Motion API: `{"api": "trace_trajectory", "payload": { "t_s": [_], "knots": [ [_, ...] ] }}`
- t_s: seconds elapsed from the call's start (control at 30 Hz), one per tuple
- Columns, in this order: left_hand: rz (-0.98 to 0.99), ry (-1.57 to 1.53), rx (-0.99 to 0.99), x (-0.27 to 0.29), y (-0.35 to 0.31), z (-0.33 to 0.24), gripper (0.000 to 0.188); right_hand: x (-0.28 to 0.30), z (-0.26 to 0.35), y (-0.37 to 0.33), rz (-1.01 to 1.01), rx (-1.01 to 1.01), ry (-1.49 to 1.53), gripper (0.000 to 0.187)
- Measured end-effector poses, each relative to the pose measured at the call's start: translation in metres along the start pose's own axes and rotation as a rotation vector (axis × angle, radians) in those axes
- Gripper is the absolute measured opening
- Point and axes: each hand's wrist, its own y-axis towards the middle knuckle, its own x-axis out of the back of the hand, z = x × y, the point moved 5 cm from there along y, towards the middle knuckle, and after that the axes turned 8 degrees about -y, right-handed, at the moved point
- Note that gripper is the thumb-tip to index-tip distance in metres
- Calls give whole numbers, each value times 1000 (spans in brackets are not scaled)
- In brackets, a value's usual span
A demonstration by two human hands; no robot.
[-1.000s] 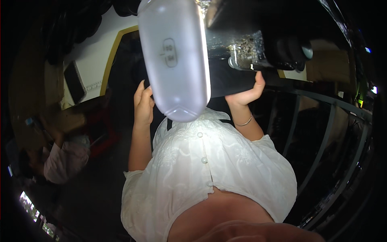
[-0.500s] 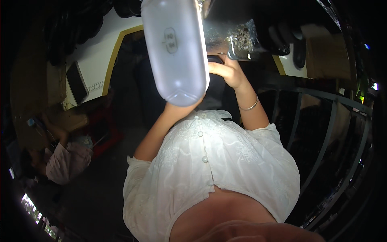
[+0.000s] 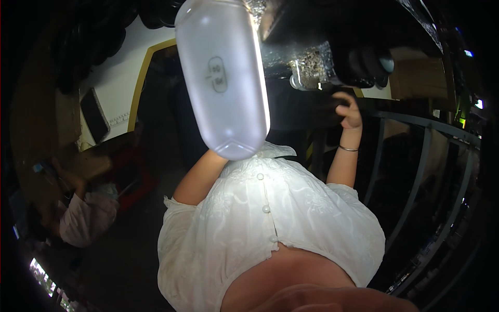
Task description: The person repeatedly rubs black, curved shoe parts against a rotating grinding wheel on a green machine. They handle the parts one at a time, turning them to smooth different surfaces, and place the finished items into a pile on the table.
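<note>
A long, pale, rounded lamp cover (image 3: 223, 104) fills the upper middle and hides my left hand; only the left forearm (image 3: 200, 177) comes out below it. To the right, my right hand (image 3: 350, 113) is raised, with its fingers curled and a bangle on the wrist. A blurred black piece of material (image 3: 304, 109) stretches from behind the lamp cover to these fingers, which seem closed on its edge. Just above that hand is a dark machine with a worn metal part (image 3: 311, 65) and a round black wheel (image 3: 377, 67).
A white tabletop with yellow edging (image 3: 117, 73) lies at the left, bearing a dark phone-like slab (image 3: 94, 115) and a ruler (image 3: 119, 118). Black items (image 3: 91, 41) are heaped behind. A metal rack (image 3: 423, 151) stands at right. Another person (image 3: 88, 216) sits lower left beside something red (image 3: 135, 182).
My right hand has moved right, away from beside the lamp cover to below the wheel. The black material now shows spread between. The lamp cover sits slightly lower in view.
</note>
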Motion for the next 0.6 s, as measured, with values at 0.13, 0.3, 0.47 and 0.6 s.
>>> {"api": "trace_trajectory", "payload": {
  "t_s": [0.13,0.3,0.47,0.6],
  "knots": [
    [3,-83,67,12,-10,7,22,-22,56,27,-293,235,318,25],
    [-40,99,-8,53,-24,-9,25,-89,67,59,-181,282,444,24],
    [-282,18,26,103,-40,-22,22,-141,43,58,-79,162,558,19],
    [-456,-38,-21,125,-42,-31,22,-175,17,47,-13,98,480,36]
  ]
}}
